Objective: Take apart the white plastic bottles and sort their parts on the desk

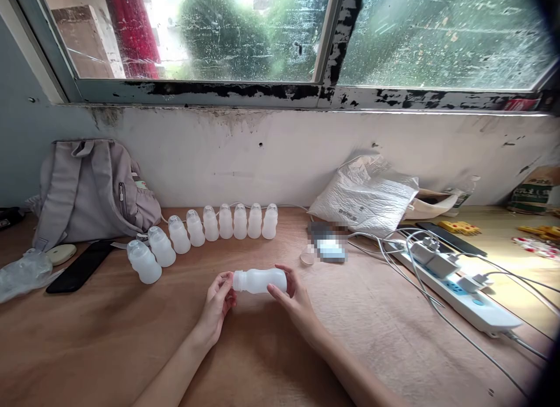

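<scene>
A frosted white plastic bottle (260, 281) is held on its side just above the table, its threaded neck to the left. My left hand (217, 302) is closed, with thumb and fingertips pinched at the open end of the neck; whether a small part is between the fingers cannot be made out. My right hand (295, 299) is wrapped around the bottle's base, thumb in front and fingers behind. A clear round cap (307, 256) lies on the table beyond my right hand. Several matching bottles (226, 221) with clear caps stand upright in a curved row behind.
A grey backpack (94, 191), a black phone (81, 267) and a clear plastic bag (26, 273) are on the left. To the right lie a silver padded bag (367, 191), a blurred-out item (330, 244) and a white power strip (464, 293) with loose cables. The wall and window close off the back.
</scene>
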